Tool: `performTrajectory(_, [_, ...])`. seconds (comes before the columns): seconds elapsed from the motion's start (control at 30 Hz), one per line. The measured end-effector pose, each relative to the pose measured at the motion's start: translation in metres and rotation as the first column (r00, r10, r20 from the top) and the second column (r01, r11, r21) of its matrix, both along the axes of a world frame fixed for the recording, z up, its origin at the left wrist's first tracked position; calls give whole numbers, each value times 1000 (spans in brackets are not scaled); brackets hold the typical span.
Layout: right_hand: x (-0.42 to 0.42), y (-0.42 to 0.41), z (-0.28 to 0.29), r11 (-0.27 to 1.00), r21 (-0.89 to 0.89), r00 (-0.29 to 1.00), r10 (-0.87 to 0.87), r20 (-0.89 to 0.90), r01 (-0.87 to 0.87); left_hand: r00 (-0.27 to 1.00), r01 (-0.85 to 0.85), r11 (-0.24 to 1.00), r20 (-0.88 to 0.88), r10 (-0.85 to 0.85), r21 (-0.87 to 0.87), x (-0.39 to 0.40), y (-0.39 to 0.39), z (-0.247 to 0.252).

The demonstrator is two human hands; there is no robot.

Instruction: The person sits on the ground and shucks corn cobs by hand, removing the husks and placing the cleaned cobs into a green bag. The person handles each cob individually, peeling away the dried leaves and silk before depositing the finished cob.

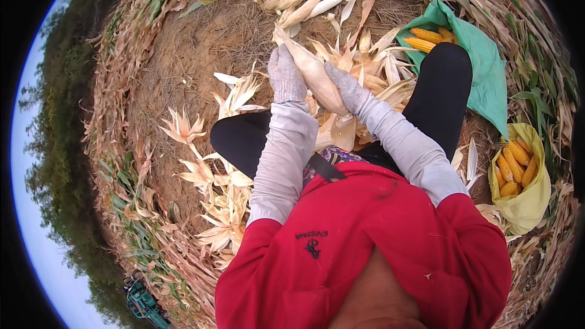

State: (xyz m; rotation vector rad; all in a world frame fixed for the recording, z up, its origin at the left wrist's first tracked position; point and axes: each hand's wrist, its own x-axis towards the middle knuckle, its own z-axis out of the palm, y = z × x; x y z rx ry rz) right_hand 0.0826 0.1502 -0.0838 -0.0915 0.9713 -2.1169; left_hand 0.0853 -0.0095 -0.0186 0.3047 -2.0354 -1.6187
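Both my hands wear pale knitted gloves and hold one ear of corn in its dry husk (313,71), slanting above my lap. My left hand (287,73) grips its upper left side, near the narrow tip. On its right side, nearer the thick end, lies my right hand (348,86); its fingertips are partly hidden by the husk. Loose peeled husks (388,66) are heaped behind and beneath the ear, between my legs. Several unpeeled ears (297,9) lie on the soil beyond my hands.
A green sack (486,68) with husked yellow ears stands beside my right knee. Farther back at right is a yellow bag (532,205) of yellow cobs. Discarded husks (219,219) lie left of me. Dry stalks (119,87) ring the bare soil; a green vehicle (144,301) stands at lower left.
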Motion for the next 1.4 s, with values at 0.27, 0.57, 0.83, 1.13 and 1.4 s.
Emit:
performTrajectory(0.27, [-20, -13, -46, 968, -33, 968, -250, 20, 250, 999, -47, 615, 35, 32, 787, 4, 22, -10])
performTrajectory(0.57, [22, -10, 34, 963, 52, 937, -244, -252, 264, 994, 18, 377, -57, 92, 926, 23, 12, -7])
performTrajectory(0.83, [-43, 22, 12, 856, -221, 878, -419, 231, 467, 842, 204, 839, 527, 113, -505, 87, 18, -31])
performTrajectory(1.13, [-31, -4, -24, 979, -85, 974, -194, -116, 185, 851, 188, 838, 510, 121, -512, 60, -3, -5])
performTrajectory(1.4, [1, -4, 25, 1000, 13, 996, -8, -89, 9, 926, 220, 973, 327, -187, -70, 37, 4, 62])
